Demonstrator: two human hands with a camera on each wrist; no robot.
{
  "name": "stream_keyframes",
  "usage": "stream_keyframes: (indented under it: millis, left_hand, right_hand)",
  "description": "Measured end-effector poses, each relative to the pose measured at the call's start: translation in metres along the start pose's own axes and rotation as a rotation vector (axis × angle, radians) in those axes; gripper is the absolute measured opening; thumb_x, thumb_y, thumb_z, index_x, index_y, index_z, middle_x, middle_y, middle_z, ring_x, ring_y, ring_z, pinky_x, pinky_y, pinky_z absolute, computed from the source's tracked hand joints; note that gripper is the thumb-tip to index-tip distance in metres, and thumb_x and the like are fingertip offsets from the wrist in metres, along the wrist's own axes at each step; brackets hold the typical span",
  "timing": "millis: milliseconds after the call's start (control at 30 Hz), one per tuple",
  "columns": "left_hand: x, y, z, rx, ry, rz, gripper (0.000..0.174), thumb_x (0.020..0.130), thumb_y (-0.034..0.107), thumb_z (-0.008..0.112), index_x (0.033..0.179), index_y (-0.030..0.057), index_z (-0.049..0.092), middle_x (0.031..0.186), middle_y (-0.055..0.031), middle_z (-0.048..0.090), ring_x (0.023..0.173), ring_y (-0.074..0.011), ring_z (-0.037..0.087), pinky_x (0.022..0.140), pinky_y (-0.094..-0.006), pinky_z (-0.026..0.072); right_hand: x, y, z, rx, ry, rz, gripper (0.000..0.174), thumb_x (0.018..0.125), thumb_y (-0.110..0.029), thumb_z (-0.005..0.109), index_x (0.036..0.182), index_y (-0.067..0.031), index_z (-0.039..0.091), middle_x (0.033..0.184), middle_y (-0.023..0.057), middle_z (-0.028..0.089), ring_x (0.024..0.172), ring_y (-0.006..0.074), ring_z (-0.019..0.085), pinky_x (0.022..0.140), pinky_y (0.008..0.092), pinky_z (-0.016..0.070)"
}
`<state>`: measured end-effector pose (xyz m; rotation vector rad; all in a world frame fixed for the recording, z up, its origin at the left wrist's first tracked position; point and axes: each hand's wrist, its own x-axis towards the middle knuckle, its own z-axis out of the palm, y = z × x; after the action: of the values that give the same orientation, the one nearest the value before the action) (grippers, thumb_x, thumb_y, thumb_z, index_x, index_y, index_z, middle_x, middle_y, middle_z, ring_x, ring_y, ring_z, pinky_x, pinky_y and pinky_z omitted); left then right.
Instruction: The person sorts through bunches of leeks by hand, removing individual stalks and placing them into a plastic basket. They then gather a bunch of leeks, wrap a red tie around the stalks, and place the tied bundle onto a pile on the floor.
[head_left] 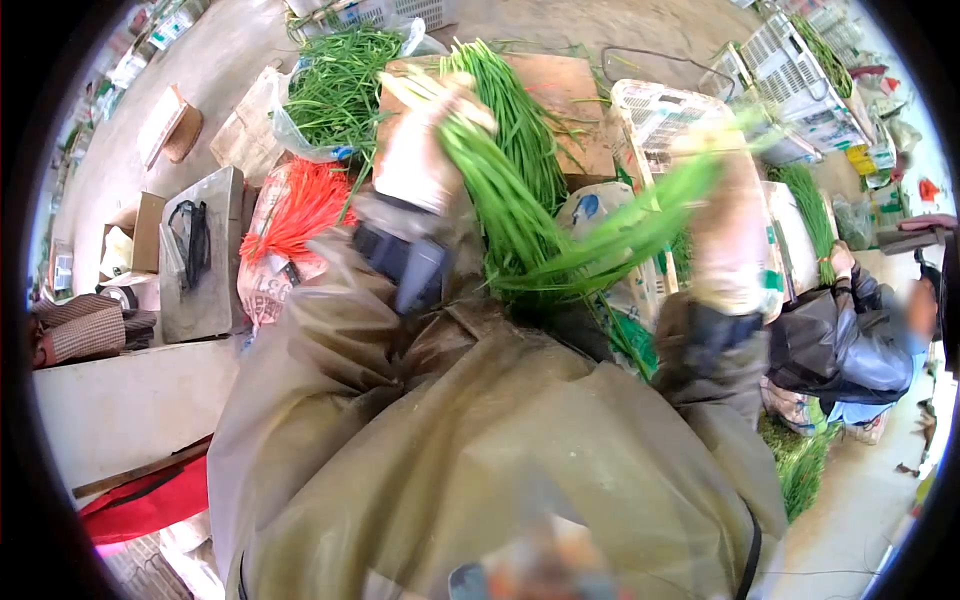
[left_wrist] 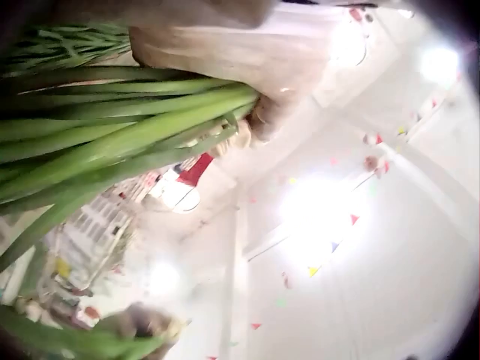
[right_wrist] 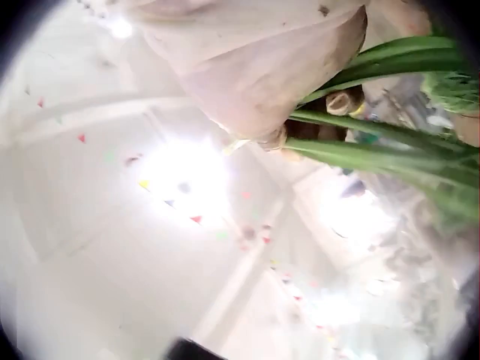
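Note:
In the head view my left hand (head_left: pixel 425 150) grips a thick bunch of garlic chives (head_left: pixel 505 215) near its pale stem ends. The long leaves hang toward my lap. My right hand (head_left: pixel 725 225), blurred, is raised on the right and holds a few chive stalks (head_left: pixel 640 225), whose leaves sweep back to the bunch. In the left wrist view, fingers curl round the broad green leaves (left_wrist: pixel 127 142). The right wrist view has stalks (right_wrist: pixel 375 154) coming out from under the right hand (right_wrist: pixel 262 75). More chives (head_left: pixel 515 130) lie on a board (head_left: pixel 565 90) ahead.
Loose greens (head_left: pixel 345 85) fill a plastic bag at upper left, beside red strips (head_left: pixel 300 210) on a sack. White plastic crates (head_left: pixel 790 75) stand at upper right. Another person (head_left: pixel 850 320) sits at right, holding a bundle of greens (head_left: pixel 810 215).

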<state>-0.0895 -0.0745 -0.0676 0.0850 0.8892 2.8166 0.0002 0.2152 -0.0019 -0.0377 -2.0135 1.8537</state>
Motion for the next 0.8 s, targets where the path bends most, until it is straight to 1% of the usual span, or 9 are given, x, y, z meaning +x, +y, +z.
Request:
stream_keyframes:
  millis: [67,133,267,300,367,400,600,667,800]
  left_hand:
    - [0.000,0.047,-0.001,-0.207,-0.032,0.037,0.019,0.088,0.012,0.067,0.104,0.0040,0.061,0.089,-0.0050,0.058,0.075,-0.0173,0.059,0.067,-0.0330,0.0541]
    - [-0.007,0.071,0.002,-0.260,-0.233,0.082,0.014,0.089,0.012,0.066,0.101,0.0052,0.063,0.080,-0.0028,0.057,0.068,-0.0156,0.058,0.063,-0.0306,0.0539]
    - [-0.021,0.056,0.012,-0.467,-0.382,-0.267,0.033,0.087,0.011,0.067,0.116,0.0015,0.057,0.085,-0.0081,0.060,0.076,-0.0220,0.059,0.072,-0.0400,0.0534]
    - [-0.029,0.046,0.020,-0.203,-0.189,-0.186,0.035,0.087,0.013,0.068,0.117,0.0019,0.055,0.097,-0.0124,0.065,0.091,-0.0276,0.064,0.083,-0.0417,0.0556]
    - [-0.042,0.019,0.041,-0.201,-0.123,-0.241,0.037,0.088,0.012,0.066,0.122,0.0039,0.053,0.117,-0.0142,0.062,0.109,-0.0310,0.061,0.095,-0.0421,0.0533]
    - [-0.047,0.003,0.043,-0.191,0.000,-0.189,0.039,0.090,0.011,0.065,0.126,0.0047,0.052,0.121,-0.0135,0.060,0.111,-0.0299,0.060,0.095,-0.0411,0.0528]
    - [-0.043,-0.039,0.001,-0.183,-0.119,-0.206,0.047,0.095,0.013,0.060,0.139,0.0061,0.045,0.123,-0.0091,0.059,0.110,-0.0205,0.060,0.094,-0.0363,0.0512]
    - [-0.041,-0.044,-0.002,-0.237,-0.150,-0.261,0.043,0.094,0.012,0.061,0.135,0.0035,0.048,0.119,-0.0080,0.061,0.106,-0.0191,0.060,0.094,-0.0343,0.0504]
    - [-0.034,-0.056,-0.008,-0.199,-0.091,-0.285,0.036,0.092,0.015,0.065,0.125,0.0043,0.054,0.108,-0.0086,0.066,0.099,-0.0205,0.065,0.090,-0.0370,0.0539]
  right_hand:
    - [0.039,-0.040,-0.066,0.716,-0.362,-0.034,0.028,0.101,-0.028,0.052,0.115,-0.0050,0.058,0.093,0.0015,0.062,0.083,0.0097,0.059,0.073,0.0249,0.0515]
    - [0.066,-0.078,-0.115,0.310,-0.241,-0.187,0.027,0.100,-0.027,0.053,0.116,-0.0071,0.058,0.092,0.0023,0.063,0.084,0.0117,0.061,0.070,0.0256,0.0526]
    - [0.054,-0.094,-0.018,-0.653,-0.020,-0.111,0.030,0.098,-0.030,0.046,0.121,-0.0177,0.061,0.099,0.0106,0.064,0.093,0.0201,0.062,0.077,0.0320,0.0502]
    - [0.047,-0.077,0.004,-0.942,-0.343,-0.331,0.033,0.096,-0.033,0.046,0.120,-0.0180,0.064,0.105,0.0120,0.062,0.093,0.0216,0.062,0.082,0.0370,0.0482]
    - [0.009,-0.046,0.067,-0.388,-0.617,-0.233,0.036,0.099,-0.035,0.047,0.116,-0.0081,0.064,0.103,0.0111,0.065,0.090,0.0193,0.061,0.081,0.0342,0.0479]
    - [0.000,-0.045,0.103,-0.220,-0.654,0.165,0.032,0.097,-0.031,0.056,0.115,-0.0048,0.062,0.099,0.0074,0.067,0.086,0.0188,0.062,0.080,0.0316,0.0484]
    - [-0.030,0.057,0.162,0.047,-0.171,-0.011,0.030,0.096,-0.024,0.057,0.114,0.0004,0.060,0.101,0.0154,0.065,0.090,0.0262,0.062,0.082,0.0365,0.0484]
    - [-0.029,0.070,0.155,-0.558,-0.088,-0.444,0.032,0.094,-0.019,0.056,0.119,0.0006,0.059,0.104,0.0179,0.061,0.098,0.0330,0.057,0.088,0.0414,0.0458]
    - [-0.012,0.065,0.141,-0.834,-0.109,-0.657,0.047,0.085,-0.014,0.060,0.130,-0.0013,0.054,0.108,0.0215,0.059,0.101,0.0371,0.056,0.090,0.0458,0.0460]
